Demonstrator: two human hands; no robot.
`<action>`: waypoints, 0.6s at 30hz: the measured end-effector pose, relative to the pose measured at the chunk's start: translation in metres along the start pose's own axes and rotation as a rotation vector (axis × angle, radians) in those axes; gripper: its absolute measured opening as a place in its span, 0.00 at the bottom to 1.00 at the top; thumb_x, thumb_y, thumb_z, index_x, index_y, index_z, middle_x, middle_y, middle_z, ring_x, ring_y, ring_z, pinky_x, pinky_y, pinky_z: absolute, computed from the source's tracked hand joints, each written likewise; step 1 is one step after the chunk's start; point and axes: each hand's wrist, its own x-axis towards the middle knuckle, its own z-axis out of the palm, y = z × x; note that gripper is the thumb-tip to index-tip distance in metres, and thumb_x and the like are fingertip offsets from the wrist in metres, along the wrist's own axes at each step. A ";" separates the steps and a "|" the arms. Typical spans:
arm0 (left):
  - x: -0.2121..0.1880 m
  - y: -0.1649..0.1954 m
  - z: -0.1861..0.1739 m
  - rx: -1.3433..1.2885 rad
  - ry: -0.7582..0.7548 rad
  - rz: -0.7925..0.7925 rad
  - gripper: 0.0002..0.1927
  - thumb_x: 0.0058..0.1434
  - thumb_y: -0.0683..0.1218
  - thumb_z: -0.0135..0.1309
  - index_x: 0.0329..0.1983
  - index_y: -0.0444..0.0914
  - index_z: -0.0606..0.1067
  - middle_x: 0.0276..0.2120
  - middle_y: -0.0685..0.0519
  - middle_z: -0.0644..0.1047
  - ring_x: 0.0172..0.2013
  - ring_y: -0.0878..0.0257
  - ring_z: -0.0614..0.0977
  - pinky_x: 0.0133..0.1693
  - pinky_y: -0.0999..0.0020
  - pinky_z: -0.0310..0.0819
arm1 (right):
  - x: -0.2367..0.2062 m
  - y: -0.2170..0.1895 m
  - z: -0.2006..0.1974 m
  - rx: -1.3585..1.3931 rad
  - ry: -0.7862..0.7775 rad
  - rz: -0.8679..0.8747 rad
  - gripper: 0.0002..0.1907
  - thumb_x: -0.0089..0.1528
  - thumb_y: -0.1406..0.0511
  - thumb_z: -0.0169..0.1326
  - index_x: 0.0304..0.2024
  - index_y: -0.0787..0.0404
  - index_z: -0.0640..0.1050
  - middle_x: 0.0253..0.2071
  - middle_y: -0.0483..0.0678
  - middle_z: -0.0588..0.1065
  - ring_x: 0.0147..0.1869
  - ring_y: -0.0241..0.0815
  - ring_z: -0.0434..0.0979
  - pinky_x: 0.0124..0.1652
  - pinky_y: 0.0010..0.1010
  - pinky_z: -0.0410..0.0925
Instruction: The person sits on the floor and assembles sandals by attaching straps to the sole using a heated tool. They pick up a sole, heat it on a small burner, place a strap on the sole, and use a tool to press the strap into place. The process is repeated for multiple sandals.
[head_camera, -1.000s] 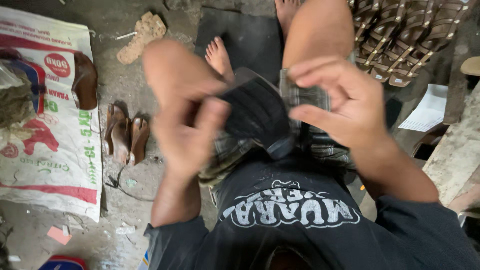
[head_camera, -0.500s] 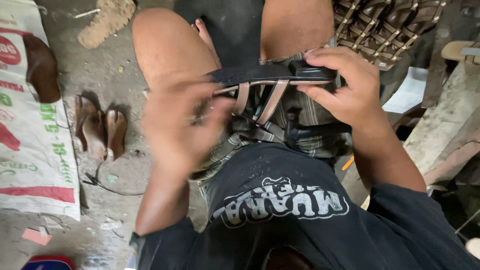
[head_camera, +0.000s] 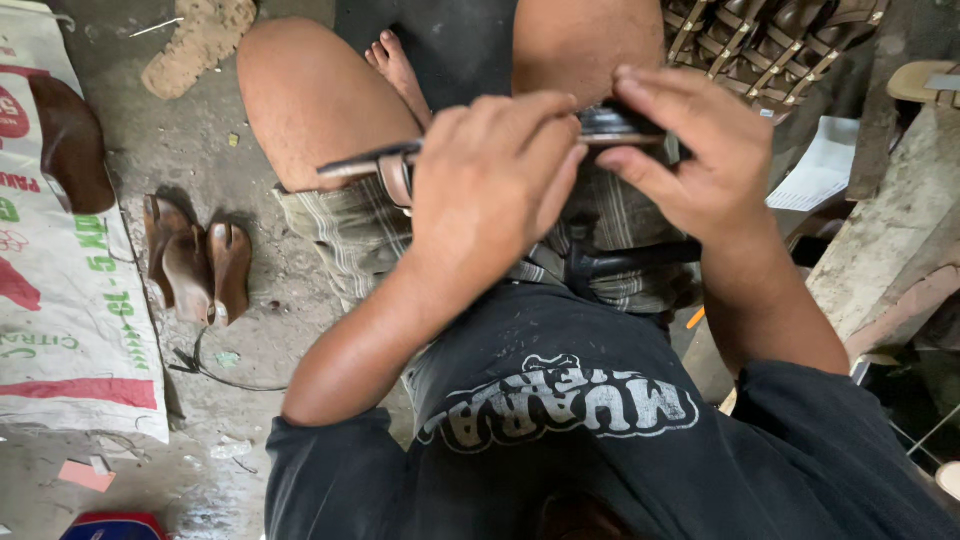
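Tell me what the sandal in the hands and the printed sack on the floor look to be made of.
Sandal: dark, flat sole seen edge-on, thin, with a slight sheen, likely rubber or leather; brown strap looks like leather. The left hand and right hand cover most of it.
Sack: white with coloured print, matte and creased, probably woven plastic, though the weave is too fine to see.

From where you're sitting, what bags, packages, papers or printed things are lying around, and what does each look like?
Woven sack: flat on the floor at far left, white with red and green print.
White paper sheet: at right beside the concrete slab, plain and slightly curled.
Black shirt: worn by the person, pale printed lettering across the chest.
Red and blue item: bottom left edge, mostly cut off; too little shows to tell what it is.
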 end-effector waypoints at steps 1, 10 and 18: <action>0.003 -0.003 -0.001 -0.017 -0.005 -0.016 0.08 0.68 0.47 0.62 0.46 0.39 0.78 0.50 0.56 0.78 0.48 0.58 0.79 0.48 0.58 0.70 | 0.000 0.004 -0.001 0.029 0.017 0.001 0.25 0.61 0.66 0.72 0.55 0.73 0.77 0.55 0.63 0.78 0.59 0.57 0.81 0.58 0.39 0.74; 0.031 -0.018 -0.005 -0.058 -0.097 -0.104 0.08 0.64 0.49 0.63 0.38 0.41 0.78 0.38 0.55 0.79 0.40 0.54 0.81 0.41 0.55 0.72 | -0.012 0.032 -0.008 0.150 0.113 0.048 0.17 0.66 0.68 0.70 0.55 0.69 0.80 0.56 0.62 0.79 0.58 0.52 0.82 0.55 0.31 0.74; 0.034 -0.016 -0.001 -0.081 -0.101 -0.108 0.08 0.64 0.49 0.64 0.38 0.41 0.78 0.37 0.55 0.80 0.40 0.53 0.81 0.42 0.56 0.73 | -0.013 0.027 0.007 0.048 0.212 0.017 0.09 0.70 0.76 0.68 0.51 0.70 0.80 0.53 0.58 0.80 0.56 0.49 0.84 0.55 0.31 0.78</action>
